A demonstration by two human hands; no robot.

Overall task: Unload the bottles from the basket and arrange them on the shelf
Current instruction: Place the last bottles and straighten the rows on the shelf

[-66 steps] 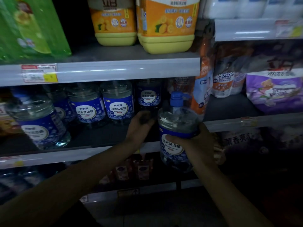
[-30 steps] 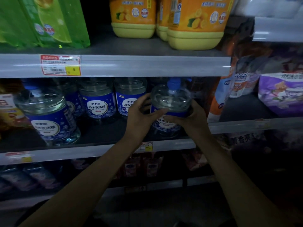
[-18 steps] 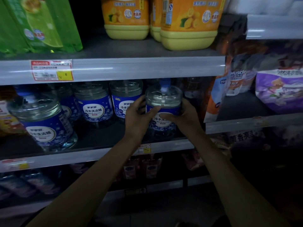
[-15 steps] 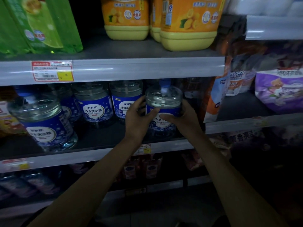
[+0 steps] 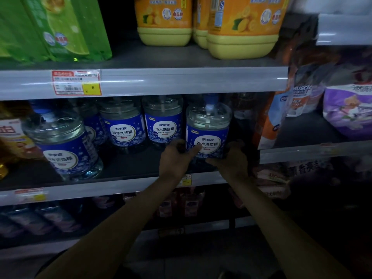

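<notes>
Gripping 1 bottle (image 5: pixel 208 127), left hand (image 5: pixel 174 159), right hand (image 5: pixel 231 159), 4 shelved bottles (image 5: pixel 122 125)

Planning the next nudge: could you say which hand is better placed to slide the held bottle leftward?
Probably the right hand: it grips the bottle on the right; the left hand sits in the way, by the neighbouring bottle.

Lighting: dim. Landmark: price tag (image 5: pixel 76 83) on the grey shelf (image 5: pixel 191 79) rail. A shelving bay (image 5: pixel 342 30) adjoins well to its right; dark floor (image 5: pixel 193 256) lies well below.
</notes>
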